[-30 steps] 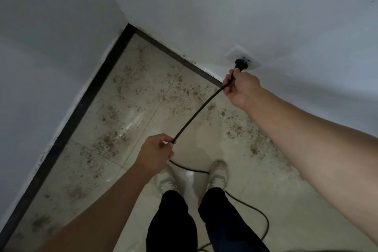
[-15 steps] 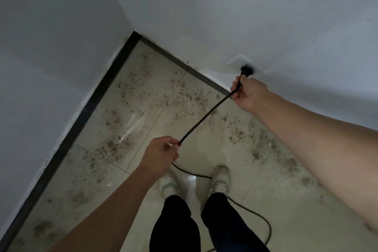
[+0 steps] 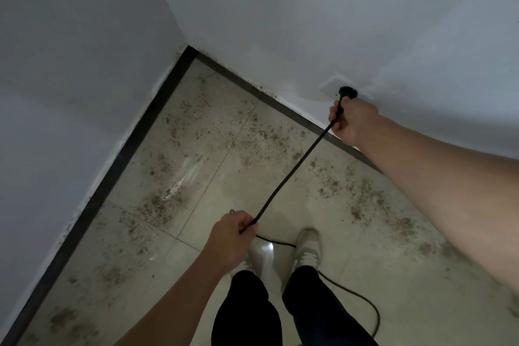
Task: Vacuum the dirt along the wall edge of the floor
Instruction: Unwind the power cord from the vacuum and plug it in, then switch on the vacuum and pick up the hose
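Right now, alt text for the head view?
The right hand grips a black cord just behind its plug, which sits at a white wall socket; the left hand holds the cord taut lower down. Brown dirt speckles the tiled floor along both black skirtings.

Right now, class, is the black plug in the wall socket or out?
Apparently in: the plug sits against the socket plate; right hand grips its cord. Fully seated: cannot tell.
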### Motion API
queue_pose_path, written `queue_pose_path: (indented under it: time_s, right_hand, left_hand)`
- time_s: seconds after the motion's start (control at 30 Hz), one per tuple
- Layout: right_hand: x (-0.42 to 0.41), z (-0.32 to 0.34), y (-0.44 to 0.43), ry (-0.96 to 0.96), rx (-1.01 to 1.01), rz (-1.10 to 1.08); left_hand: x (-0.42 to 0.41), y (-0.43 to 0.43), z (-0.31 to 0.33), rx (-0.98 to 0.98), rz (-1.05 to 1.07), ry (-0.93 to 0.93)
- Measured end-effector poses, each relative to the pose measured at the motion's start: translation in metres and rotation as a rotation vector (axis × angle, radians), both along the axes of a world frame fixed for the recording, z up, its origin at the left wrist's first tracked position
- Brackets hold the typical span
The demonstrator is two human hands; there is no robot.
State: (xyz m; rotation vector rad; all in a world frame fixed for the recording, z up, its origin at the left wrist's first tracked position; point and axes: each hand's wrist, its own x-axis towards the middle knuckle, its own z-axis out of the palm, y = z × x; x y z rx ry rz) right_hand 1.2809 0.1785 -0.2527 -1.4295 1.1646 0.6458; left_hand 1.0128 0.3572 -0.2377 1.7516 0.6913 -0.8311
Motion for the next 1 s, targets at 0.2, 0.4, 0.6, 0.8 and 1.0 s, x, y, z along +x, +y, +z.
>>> queue_pose_path:
  time_s: [0.2,0.4,0.6,0.8,1.0]
  right_hand:
    - [-0.015,0.045,-0.050,-0.053,-0.045,0.257]
    - [-0.131,0.058,-0.141,-0.025,-0.341,0.395]
    - [-0.286,0.049,-0.190,0.226,-0.235,0.108]
    - [-0.391,0.074,-0.212,0.193,-0.274,0.111]
    - [-0.434,0.162,-0.270,0.128,-0.310,-0.037]
  left_hand:
    - [-0.002,-0.021,0.005,0.065,-0.165,0.027]
    - [0.002,-0.066,0.018,0.014,-0.495,0.207]
    - [0.005,-0.095,0.040,0.138,-0.864,0.182]
    - [0.014,-0.145,0.093,0.246,-1.146,0.096]
    - [0.015,-0.241,0.178,0.296,-1.348,-0.103]
